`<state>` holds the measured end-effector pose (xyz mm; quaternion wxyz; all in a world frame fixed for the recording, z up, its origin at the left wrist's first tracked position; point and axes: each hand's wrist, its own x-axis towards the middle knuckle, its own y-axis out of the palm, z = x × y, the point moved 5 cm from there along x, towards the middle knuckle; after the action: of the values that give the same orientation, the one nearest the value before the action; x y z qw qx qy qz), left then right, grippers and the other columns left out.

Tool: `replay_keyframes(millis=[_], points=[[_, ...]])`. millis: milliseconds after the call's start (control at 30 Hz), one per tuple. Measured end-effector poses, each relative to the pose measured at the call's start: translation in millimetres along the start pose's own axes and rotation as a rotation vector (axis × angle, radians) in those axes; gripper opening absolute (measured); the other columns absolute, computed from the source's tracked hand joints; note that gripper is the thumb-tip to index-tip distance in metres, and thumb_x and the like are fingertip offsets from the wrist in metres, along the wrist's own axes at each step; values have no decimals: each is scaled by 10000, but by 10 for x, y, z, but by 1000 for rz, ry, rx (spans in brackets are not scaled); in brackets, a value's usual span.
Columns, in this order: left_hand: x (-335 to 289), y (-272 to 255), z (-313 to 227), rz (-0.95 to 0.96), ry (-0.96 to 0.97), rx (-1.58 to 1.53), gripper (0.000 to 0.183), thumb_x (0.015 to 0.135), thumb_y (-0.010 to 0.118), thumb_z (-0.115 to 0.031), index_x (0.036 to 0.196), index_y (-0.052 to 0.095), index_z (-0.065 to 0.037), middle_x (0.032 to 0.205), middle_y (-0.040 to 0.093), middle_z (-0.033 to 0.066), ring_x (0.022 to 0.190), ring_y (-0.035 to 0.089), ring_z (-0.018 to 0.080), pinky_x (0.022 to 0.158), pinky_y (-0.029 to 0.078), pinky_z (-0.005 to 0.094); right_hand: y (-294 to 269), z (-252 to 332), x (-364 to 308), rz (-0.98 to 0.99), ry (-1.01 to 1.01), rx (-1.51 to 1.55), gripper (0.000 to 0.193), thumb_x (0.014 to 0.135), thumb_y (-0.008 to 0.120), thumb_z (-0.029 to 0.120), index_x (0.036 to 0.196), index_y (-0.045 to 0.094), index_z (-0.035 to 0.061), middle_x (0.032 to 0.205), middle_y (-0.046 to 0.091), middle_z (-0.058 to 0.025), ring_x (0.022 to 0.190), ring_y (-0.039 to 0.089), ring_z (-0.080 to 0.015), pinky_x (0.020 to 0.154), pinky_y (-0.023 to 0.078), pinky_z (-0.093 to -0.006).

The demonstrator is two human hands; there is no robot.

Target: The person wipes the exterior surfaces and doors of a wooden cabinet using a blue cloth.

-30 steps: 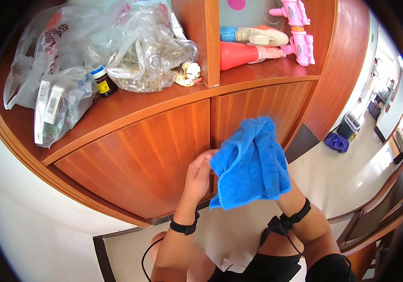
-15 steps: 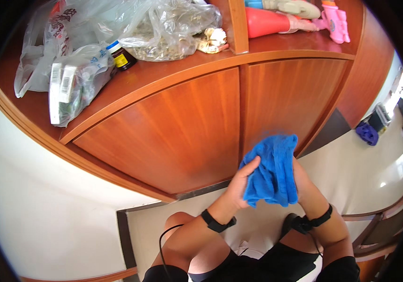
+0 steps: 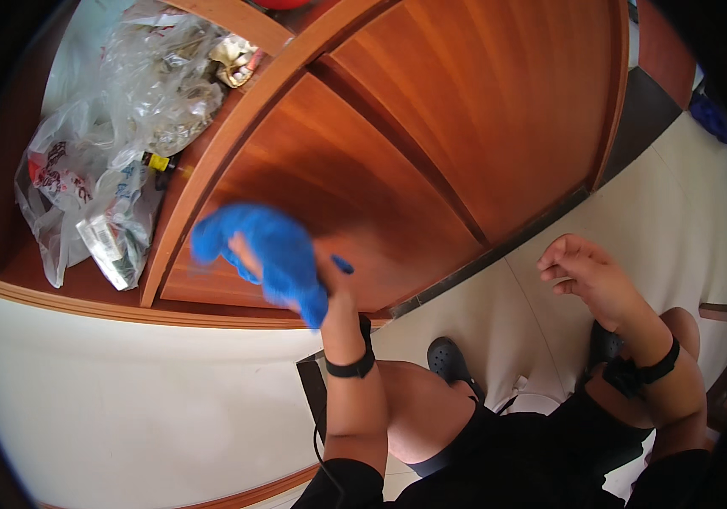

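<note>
A blue cloth [image 3: 274, 242], slightly smeared by motion, is bunched in my left hand [image 3: 335, 293]. Part of that hand is hidden by the fabric, though a finger shows across it. Both are in front of the left wooden cabinet door [image 3: 312, 178], close to its lower left corner; whether the cloth touches the wood I cannot tell. Off to the right, above the floor, my right hand [image 3: 585, 273] holds nothing, its fingers loosely bent and apart.
On the shelf at upper left lie clear plastic bags [image 3: 147, 85], a white box [image 3: 109, 246] in a bag and a small dark bottle [image 3: 158, 161] with a yellow label. A white wall [image 3: 126, 390] borders the cabinet. My dark clogs [image 3: 450, 360] stand on the tiled floor [image 3: 507, 314].
My hands have parted. The left has carried the cloth leftward, while the right has let go and moved right. The view has turned, so the cabinet appears tilted.
</note>
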<state>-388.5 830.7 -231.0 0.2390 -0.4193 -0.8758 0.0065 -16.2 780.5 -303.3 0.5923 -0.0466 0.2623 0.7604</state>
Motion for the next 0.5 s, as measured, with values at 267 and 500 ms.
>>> replay_keyframes(millis=[267, 500], points=[[-140, 810, -3, 91, 1076, 568, 563, 826, 718, -214, 1375, 594, -210, 1643, 245, 205, 1525, 80, 489, 1117, -65, 710, -35, -144, 0, -8, 2, -26, 151, 1017, 522, 262, 971, 626, 163, 995, 630, 53, 936, 572, -63, 848, 441, -265], [-802, 1072, 1572, 1133, 992, 813, 733, 862, 612, -261, 1551, 360, -263, 1604, 365, 44, 1392, 444, 325, 1078, 416, 549, 118, -144, 13, 16, -29, -113, 143, 1001, 555, 244, 955, 623, 127, 922, 614, 49, 881, 559, -60, 783, 438, -242]])
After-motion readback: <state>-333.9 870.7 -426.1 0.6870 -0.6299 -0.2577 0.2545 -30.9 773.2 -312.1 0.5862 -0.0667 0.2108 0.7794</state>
